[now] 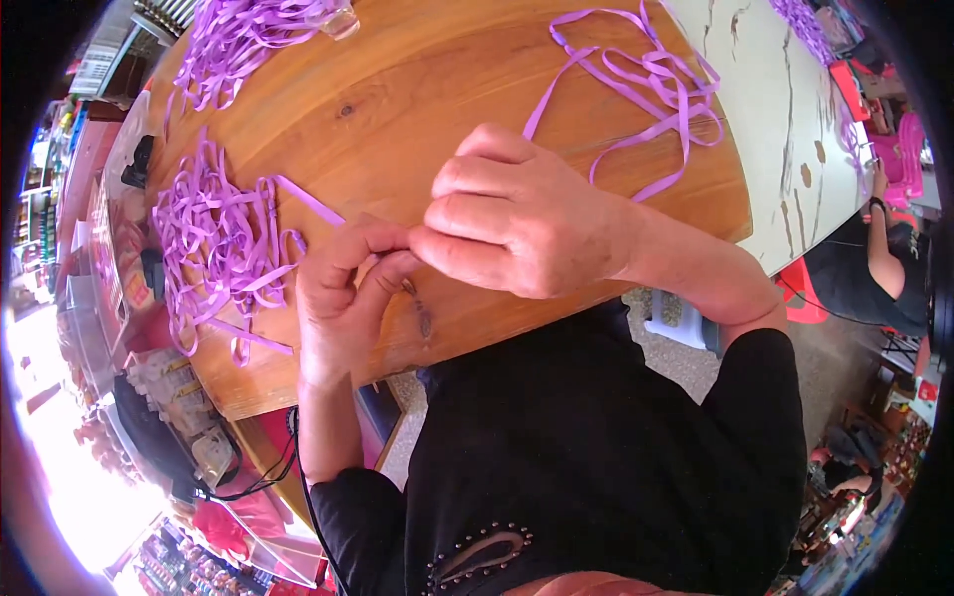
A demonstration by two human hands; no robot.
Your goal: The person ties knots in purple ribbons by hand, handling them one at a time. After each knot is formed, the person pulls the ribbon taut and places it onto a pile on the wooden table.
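Right, both hands are up over the wooden desk (427, 109), meeting fingertip to fingertip: the left hand (343, 283) has thumb and forefinger drawn narrow in a pinch, and the right hand (527, 219) is curled in, knuckles up. What sits between those fingertips is hidden, so I cannot tell if they grip ribbon. And the purple ribbon is all around! One tangled heap (214, 238) lies at nine o'clock from the hands, a strand running from it to disappear behind the left hand; looser loops (661, 84) spread at two o'clock, two lengths passing behind the right hand and forearm; another pile (238, 40) rests up at eleven o'clock, a clear plastic piece (341, 22) at its edge. Now, the danger: that nine o'clock heap is crossed over itself, so a brisk pull could well cinch the tangle into a knot. Over at two o'clock, a careless sweep of the right forearm might snag those loops and drag them off the desk. And with the pinch this fine, ribbon that looks slick could slip away should the fingertips relax.
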